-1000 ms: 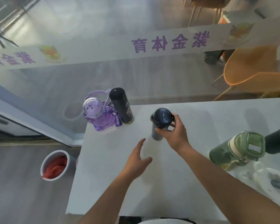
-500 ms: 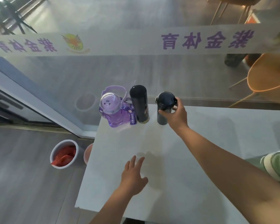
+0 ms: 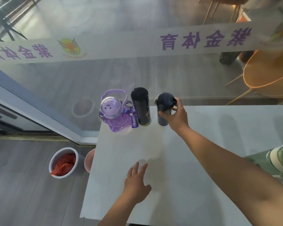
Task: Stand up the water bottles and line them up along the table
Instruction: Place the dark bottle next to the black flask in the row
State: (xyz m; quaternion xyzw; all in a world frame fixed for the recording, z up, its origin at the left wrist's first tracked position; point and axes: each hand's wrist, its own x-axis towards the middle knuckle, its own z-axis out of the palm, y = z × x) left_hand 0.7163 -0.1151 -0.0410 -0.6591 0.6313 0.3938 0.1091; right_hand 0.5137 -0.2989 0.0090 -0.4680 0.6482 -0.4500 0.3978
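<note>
A view from above shows a pale table [image 3: 194, 168] set against a glass wall. Three bottles stand upright in a row along the table's far edge, near its left corner. At the left is a clear purple bottle [image 3: 113, 112] with a domed lid and carry handle. Just beside it stands a tall black flask [image 3: 140, 108]. Next in line, a small gap away, stands a dark grey bottle [image 3: 164, 110]. The person's right hand [image 3: 176, 117] wraps around this bottle just below its cap, thumb in front and fingers behind. The left hand [image 3: 136, 183] rests flat on the table's near left part, fingers spread, holding nothing. A green bottle [image 3: 281, 160] lies at the right edge of the picture, partly cut off. On the floor left of the table sits a white bucket [image 3: 64, 162] with something red inside.
</note>
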